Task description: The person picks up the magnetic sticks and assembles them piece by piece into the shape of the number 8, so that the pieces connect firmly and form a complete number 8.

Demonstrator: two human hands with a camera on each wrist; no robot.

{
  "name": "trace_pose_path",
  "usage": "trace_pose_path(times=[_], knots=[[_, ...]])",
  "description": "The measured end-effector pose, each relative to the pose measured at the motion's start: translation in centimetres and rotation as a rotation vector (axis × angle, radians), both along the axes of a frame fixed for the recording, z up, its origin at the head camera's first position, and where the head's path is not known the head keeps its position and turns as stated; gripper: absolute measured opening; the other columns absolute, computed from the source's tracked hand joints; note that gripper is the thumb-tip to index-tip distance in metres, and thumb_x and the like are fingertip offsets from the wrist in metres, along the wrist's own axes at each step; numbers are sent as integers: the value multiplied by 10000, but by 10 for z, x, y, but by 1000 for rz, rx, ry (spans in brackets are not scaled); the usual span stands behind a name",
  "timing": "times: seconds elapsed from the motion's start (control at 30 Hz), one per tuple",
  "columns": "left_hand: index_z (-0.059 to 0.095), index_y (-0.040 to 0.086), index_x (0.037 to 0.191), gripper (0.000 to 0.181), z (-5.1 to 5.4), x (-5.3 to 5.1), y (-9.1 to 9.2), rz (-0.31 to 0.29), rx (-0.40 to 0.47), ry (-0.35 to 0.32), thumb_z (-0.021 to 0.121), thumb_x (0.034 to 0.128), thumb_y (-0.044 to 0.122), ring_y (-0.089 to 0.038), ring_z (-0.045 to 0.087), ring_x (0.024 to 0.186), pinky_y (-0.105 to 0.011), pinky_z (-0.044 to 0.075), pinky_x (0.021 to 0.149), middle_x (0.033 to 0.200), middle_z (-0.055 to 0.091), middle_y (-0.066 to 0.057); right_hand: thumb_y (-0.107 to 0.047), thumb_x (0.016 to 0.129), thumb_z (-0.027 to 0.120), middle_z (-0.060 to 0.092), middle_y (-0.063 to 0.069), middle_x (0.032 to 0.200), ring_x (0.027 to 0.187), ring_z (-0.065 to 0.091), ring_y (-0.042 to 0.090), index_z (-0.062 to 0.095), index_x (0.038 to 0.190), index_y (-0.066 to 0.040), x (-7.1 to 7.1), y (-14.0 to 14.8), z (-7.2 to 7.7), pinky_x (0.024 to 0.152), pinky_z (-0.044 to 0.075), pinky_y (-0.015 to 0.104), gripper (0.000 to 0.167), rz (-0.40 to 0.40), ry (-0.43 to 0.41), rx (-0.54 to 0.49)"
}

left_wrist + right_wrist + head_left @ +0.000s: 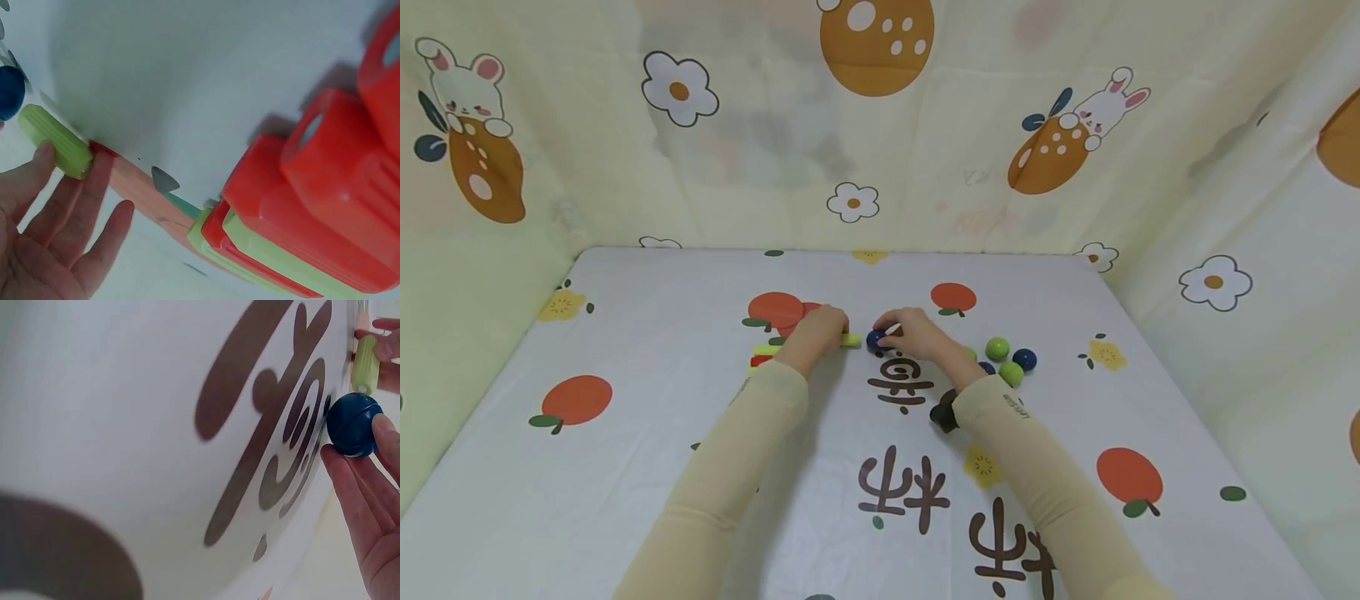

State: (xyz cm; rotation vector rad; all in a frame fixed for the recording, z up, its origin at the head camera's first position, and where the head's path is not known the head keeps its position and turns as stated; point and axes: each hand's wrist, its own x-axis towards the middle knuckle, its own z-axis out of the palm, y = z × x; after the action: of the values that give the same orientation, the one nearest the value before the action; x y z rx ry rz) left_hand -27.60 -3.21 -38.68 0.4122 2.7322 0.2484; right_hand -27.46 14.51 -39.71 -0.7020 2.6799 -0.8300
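My left hand (822, 335) pinches a short, ribbed yellow-green plastic rod (55, 140) between thumb and fingers; its other fingers are spread. Just to the right, my right hand (917, 333) grips a dark blue ball (353, 424) with thumb and fingertips. A groove runs across the ball, and a little white shows at its lower edge. One end of the rod points at the ball; in the right wrist view they look close together, and whether they touch I cannot tell. Red plastic pieces (337, 187) with holed ends lie beside the left hand, along with yellow-green pieces (287, 259).
Several loose balls lie right of the right hand, among them a green ball (997, 348) and a blue ball (1024, 359). A black object (944, 414) shows beside the right sleeve. The printed tablecloth (647, 467) meets a hanging patterned curtain (760, 192) behind.
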Motion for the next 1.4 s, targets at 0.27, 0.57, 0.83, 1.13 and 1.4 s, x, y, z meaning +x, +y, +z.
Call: trace_pose_path(times=[0.27,0.57,0.83,1.13,1.4], knots=[[624,54,1153,256,3,2,4,-6,11,-6,521,920,78,-204,512,900,-323,425,894,1052,599,-95,-51,861,618,615,162,1100,971,608,261,596,1121,30,0,-4,1,811,484,315,273,14,-2,-16],[625,68,1167,279,3,2,4,-14,58,15,513,913,45,-222,511,1010,-336,395,942,1133,593,-100,-72,861,625,615,157,1114,995,596,265,598,1128,20,0,-3,1,830,476,327,284,-4,-18,-15],[638,77,1158,294,1,1,3,-49,100,52,518,898,14,-228,510,1077,-346,388,951,1156,599,-93,-76,865,621,612,162,1117,994,593,264,598,1131,18,-1,-2,-2,831,474,329,283,-15,-29,-37],[630,100,1173,312,2,2,3,-55,94,38,521,895,10,-212,533,1031,-331,403,928,1105,618,-78,-102,881,600,594,160,1155,1020,585,261,589,1166,1,-1,2,1,841,472,334,303,-56,-54,-34],[582,112,1234,354,3,4,-3,-39,110,35,507,900,21,-219,520,1054,-345,388,950,1130,598,-90,-118,879,602,597,161,1144,999,593,278,580,1176,10,3,10,10,818,478,351,324,-58,-32,-23]])
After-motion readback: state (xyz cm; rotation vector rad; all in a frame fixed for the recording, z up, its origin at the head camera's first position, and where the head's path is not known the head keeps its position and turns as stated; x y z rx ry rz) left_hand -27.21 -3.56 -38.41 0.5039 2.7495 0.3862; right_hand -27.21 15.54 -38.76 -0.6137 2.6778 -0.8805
